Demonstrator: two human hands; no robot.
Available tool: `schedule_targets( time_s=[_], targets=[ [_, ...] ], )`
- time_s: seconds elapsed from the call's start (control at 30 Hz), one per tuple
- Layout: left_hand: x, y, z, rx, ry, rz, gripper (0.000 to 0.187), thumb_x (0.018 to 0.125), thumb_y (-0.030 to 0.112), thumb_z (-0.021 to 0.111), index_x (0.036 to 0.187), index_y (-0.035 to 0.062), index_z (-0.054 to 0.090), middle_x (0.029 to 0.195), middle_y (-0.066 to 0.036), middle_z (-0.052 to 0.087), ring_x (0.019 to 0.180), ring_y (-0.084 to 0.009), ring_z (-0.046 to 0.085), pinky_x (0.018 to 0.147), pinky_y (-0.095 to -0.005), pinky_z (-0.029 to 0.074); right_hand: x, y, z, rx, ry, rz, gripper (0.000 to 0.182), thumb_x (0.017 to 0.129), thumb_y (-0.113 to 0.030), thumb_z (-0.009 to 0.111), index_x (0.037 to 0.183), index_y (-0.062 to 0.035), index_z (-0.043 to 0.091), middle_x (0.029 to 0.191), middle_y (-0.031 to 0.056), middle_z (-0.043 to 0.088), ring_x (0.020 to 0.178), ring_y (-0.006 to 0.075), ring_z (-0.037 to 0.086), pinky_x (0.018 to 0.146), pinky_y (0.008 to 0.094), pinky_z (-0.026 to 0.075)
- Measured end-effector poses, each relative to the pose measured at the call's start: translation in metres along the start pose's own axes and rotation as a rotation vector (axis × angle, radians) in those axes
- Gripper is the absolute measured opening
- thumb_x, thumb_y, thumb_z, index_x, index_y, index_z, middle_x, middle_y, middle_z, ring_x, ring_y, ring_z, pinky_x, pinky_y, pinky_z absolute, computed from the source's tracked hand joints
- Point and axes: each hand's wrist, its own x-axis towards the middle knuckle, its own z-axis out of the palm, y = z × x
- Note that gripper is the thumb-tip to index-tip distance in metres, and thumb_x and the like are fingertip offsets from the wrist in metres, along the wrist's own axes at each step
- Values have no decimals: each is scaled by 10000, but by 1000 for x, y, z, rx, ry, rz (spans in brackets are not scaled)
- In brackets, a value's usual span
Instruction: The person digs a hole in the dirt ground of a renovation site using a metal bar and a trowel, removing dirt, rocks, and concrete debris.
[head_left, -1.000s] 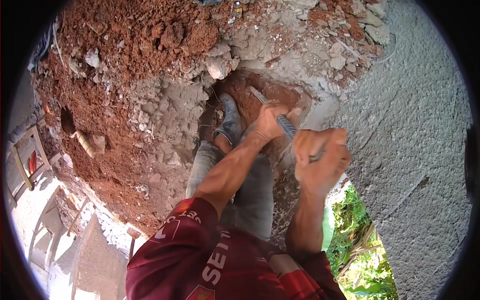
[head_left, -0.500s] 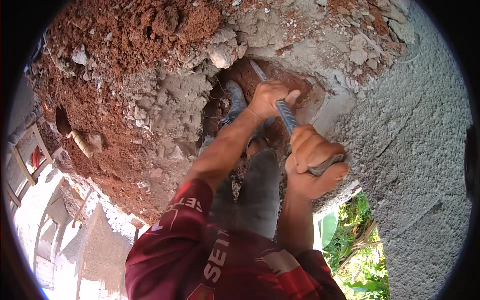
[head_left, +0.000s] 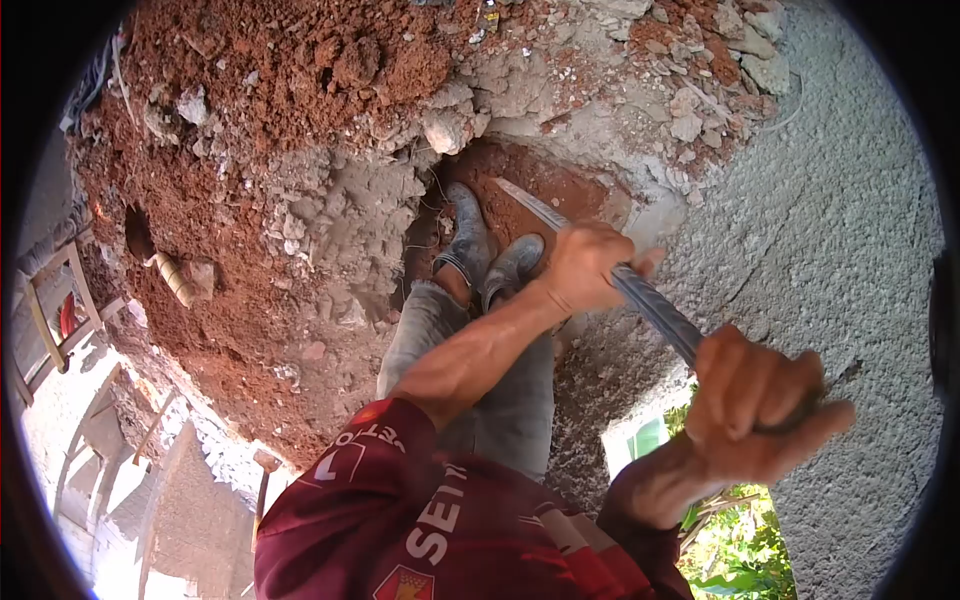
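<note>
A long metal bar (head_left: pixel 655 303) slants from the red soil of a pit up to the lower right. My left hand (head_left: pixel 590 265) is wrapped round its middle, with the thumb sticking out. Around the upper end my right hand (head_left: pixel 755 400) is closed, somewhat blurred by motion. The bar's pointed tip (head_left: pixel 505 186) shows over the reddish pit floor (head_left: pixel 560 185), near my boots (head_left: pixel 468 225); whether it touches the soil I cannot tell.
Loose red soil (head_left: pixel 330 60) and broken stones edge the pit. A rough grey wall (head_left: pixel 850 220) rises on the right. A pipe stub (head_left: pixel 172 280) pokes from the earth at left, beyond which stands a wooden frame (head_left: pixel 85 285). Green plants (head_left: pixel 745 545) show at lower right.
Both hands and the bar have moved right and toward my body. The bar lies at a flatter slant, its tip lower in view. Both boots now show.
</note>
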Motion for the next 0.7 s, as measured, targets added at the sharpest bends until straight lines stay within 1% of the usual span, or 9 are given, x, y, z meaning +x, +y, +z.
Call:
schedule_targets(
  time_s=[0.1, 0.17, 0.23, 0.27, 0.33, 0.37, 0.43, 0.5, 0.7],
  targets=[
    [29, 69, 0, 4, 50, -50, 479, 721, 182, 764, 448, 95, 380, 425, -71, 380, 385, -246, 428, 406, -349, 353, -4, -81, 5, -117, -170, -50, 408, 986, -328, 328, 612, -178, 387, 448, -42, 351, 377, 92, 308, 527, 250, 348],
    [38, 77, -1, -23, -40, -2, 412, 755, 224, 718, 454, 127, 455, 451, -51, 472, 423, -216, 507, 423, -361, 398, 6, -92, -17, -93, -545, 105, 541, 923, -634, 287, 763, -137, 428, 599, -21, 434, 535, 127, 393, 581, 312, 349],
    [39, 23, 5, -18, 1, 18, 466, 746, 214, 742, 455, 88, 401, 437, -83, 412, 401, -252, 449, 425, -363, 373, 12, -37, 4, -289, 89, -147, 440, 991, -315, 309, 578, -180, 379, 433, -39, 356, 369, 96, 306, 522, 248, 336],
    [31, -35, 10, -23, 8, -35, 454, 758, 210, 731, 465, 78, 410, 447, -91, 420, 415, -273, 455, 437, -379, 383, 27, 24, -13, -68, 126, -132, 464, 998, -327, 284, 568, -170, 359, 440, -40, 344, 374, 105, 285, 519, 269, 320],
    [-11, -148, 4, 57, -63, -188, 427, 790, 206, 699, 494, 52, 433, 489, -125, 454, 475, -334, 483, 477, -416, 411, 35, 164, -39, -133, 173, -97, 530, 1002, -424, 273, 572, -116, 315, 452, 0, 288, 384, 129, 235, 490, 289, 285],
    [-21, -172, -8, 50, -184, -210, 427, 799, 225, 691, 504, 41, 444, 517, -148, 479, 508, -343, 505, 500, -422, 421, 27, 170, -31, -21, 252, -122, 380, 962, -216, 448, 629, -51, 370, 511, 31, 409, 451, 99, 392, 433, 268, 291],
    [-21, -166, -10, 60, -237, -222, 443, 801, 239, 696, 501, 28, 447, 516, -155, 484, 519, -345, 510, 511, -416, 421, 22, 165, -22, -92, 293, -25, 419, 970, -229, 434, 600, -41, 373, 484, 47, 414, 427, 123, 381, 424, 269, 285],
    [-27, -144, -12, 78, -123, -359, 470, 792, 241, 714, 489, 21, 430, 496, -143, 461, 508, -341, 494, 508, -409, 408, -9, 155, -20, -141, 303, 21, 427, 975, -243, 426, 602, -41, 379, 480, 49, 415, 414, 135, 376, 423, 279, 288],
    [-47, -98, 3, 108, -169, -150, 507, 765, 261, 731, 448, 62, 389, 468, -120, 437, 457, -316, 470, 483, -410, 401, -4, 88, -23, -93, 183, -1, 467, 998, -321, 378, 602, -74, 359, 467, 43, 406, 389, 138, 324, 426, 306, 292]
  ],
)
